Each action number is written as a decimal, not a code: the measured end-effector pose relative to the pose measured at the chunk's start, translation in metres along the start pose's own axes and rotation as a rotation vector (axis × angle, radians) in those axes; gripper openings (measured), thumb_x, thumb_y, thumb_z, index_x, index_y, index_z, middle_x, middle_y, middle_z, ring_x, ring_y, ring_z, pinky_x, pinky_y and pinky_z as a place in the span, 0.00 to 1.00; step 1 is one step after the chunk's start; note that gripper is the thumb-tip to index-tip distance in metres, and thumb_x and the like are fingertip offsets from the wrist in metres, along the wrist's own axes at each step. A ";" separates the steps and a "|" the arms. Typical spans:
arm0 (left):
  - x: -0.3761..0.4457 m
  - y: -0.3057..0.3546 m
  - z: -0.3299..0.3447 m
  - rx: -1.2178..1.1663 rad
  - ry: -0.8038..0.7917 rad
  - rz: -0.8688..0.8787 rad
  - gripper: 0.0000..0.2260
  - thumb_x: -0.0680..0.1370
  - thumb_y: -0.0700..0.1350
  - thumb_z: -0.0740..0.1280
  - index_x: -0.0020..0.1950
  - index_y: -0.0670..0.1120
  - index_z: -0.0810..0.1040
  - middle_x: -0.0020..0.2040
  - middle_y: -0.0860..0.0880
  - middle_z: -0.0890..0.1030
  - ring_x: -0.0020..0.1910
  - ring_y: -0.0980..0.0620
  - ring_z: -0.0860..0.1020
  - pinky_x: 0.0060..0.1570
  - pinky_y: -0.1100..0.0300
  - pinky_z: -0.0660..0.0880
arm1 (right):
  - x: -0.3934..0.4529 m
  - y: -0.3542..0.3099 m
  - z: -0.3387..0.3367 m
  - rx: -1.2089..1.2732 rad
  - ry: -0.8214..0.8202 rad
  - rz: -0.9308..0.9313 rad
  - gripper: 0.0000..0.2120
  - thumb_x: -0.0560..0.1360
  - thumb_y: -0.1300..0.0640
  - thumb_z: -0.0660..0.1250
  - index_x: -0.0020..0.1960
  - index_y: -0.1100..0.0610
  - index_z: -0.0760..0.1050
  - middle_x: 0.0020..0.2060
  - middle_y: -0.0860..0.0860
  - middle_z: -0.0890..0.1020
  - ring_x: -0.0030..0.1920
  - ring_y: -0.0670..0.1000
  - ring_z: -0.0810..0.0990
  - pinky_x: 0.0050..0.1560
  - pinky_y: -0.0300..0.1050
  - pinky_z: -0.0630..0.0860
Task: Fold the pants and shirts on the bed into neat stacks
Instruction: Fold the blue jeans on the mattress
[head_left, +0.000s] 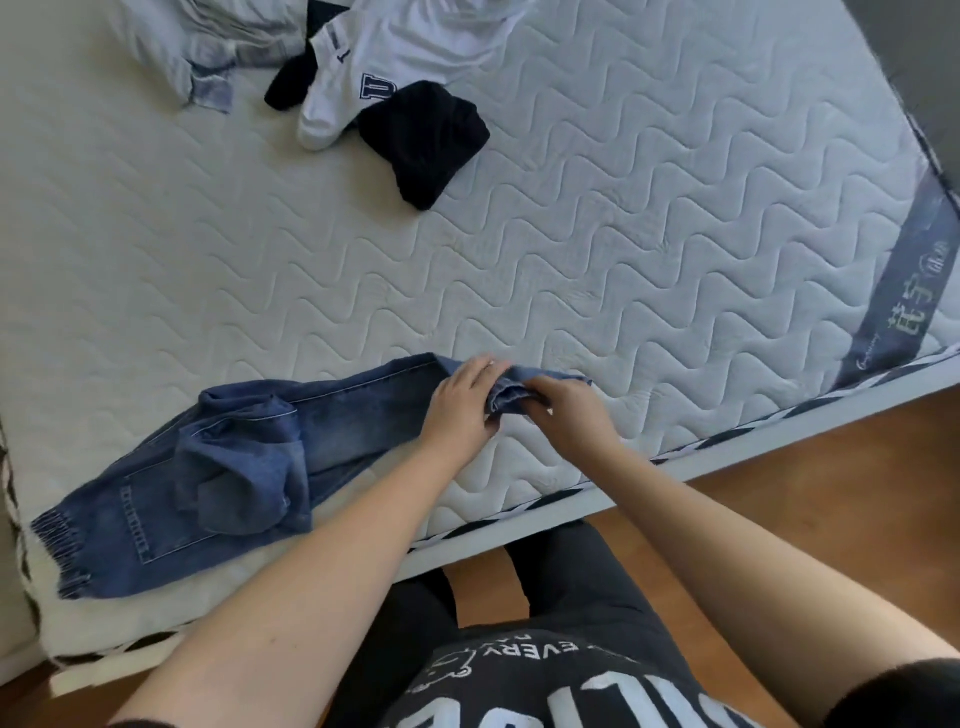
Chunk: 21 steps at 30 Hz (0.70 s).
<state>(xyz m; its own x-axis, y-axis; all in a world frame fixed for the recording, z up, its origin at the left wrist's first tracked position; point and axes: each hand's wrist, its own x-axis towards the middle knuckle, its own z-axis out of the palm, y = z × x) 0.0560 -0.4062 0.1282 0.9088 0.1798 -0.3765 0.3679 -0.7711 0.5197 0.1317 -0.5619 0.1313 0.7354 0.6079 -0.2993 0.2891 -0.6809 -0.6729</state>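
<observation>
Jeans (244, 457): lie flat along the near edge of the bed (623, 249), cuff end at the right.
Left hand (462, 402): rests on the jeans' cuff end, fingers (488, 366) curled over the bunched denim, gripping it.
Right hand (569, 402): touching the left one, fingers pinching the same cuff from the right.
White shirt (410, 47): far side of the bed, well apart from the jeans.
Black garment (423, 140): just beside the white shirt.

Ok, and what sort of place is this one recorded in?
Most likely a bedroom at home. A bare quilted mattress fills the view, a wooden floor shows beside it, and clothes lie on it: blue jeans held in both hands, plus a white shirt and a dark garment.
</observation>
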 end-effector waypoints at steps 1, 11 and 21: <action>-0.003 0.002 -0.007 -0.034 0.062 0.017 0.22 0.71 0.38 0.71 0.65 0.46 0.78 0.63 0.46 0.79 0.63 0.44 0.75 0.60 0.51 0.71 | -0.008 -0.006 0.000 0.041 -0.014 0.028 0.10 0.76 0.58 0.69 0.56 0.56 0.82 0.46 0.56 0.85 0.48 0.59 0.81 0.46 0.51 0.75; -0.045 -0.007 -0.098 -0.198 -0.008 0.048 0.08 0.82 0.48 0.62 0.58 0.46 0.73 0.49 0.45 0.83 0.50 0.41 0.80 0.48 0.49 0.74 | -0.038 -0.005 0.020 -0.045 -0.178 0.242 0.17 0.78 0.54 0.68 0.65 0.56 0.75 0.58 0.54 0.81 0.60 0.57 0.77 0.56 0.49 0.71; -0.067 -0.032 -0.143 -0.123 0.186 0.139 0.10 0.82 0.46 0.63 0.51 0.41 0.80 0.46 0.41 0.82 0.47 0.40 0.78 0.44 0.52 0.72 | -0.082 -0.049 0.016 0.186 0.020 0.332 0.06 0.75 0.49 0.71 0.41 0.47 0.77 0.28 0.45 0.81 0.28 0.46 0.81 0.31 0.40 0.74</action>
<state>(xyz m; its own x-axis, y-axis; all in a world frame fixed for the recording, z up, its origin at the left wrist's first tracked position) 0.0116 -0.3058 0.2462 0.9687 0.1952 -0.1533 0.2476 -0.7182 0.6503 0.0473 -0.5724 0.1779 0.7826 0.3576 -0.5095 -0.0815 -0.7526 -0.6535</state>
